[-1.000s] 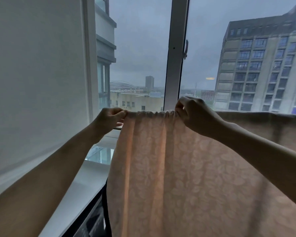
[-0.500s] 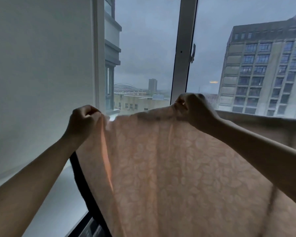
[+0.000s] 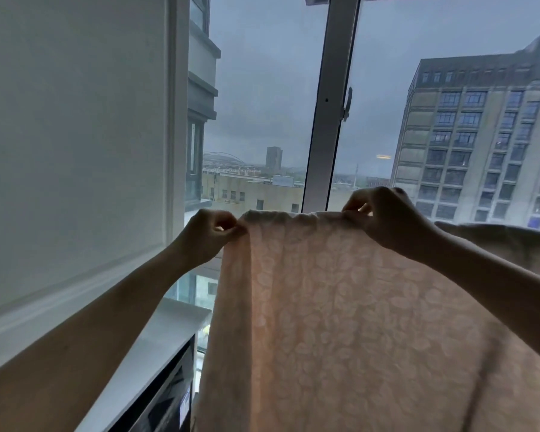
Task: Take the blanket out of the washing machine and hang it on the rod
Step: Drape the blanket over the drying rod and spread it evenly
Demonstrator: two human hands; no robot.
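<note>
A pale peach blanket (image 3: 340, 313) with a leaf pattern hangs in front of the window, its top edge bunched along a line at hand height. My left hand (image 3: 208, 236) pinches the blanket's top left corner. My right hand (image 3: 384, 218) pinches the top edge further right. The blanket runs on to the right behind my right forearm. The rod itself is hidden under the fabric.
A white wall (image 3: 75, 145) fills the left side. A white window post (image 3: 331, 113) with a handle (image 3: 347, 104) stands behind the blanket. Below left lie a white sill (image 3: 156, 344) and a dark appliance top (image 3: 166, 403). Buildings show through the glass.
My left hand, which had swung out left with the blanket's corner, has moved back toward the right hand, and the top edge is bunched between them again. The view tilted upward.
</note>
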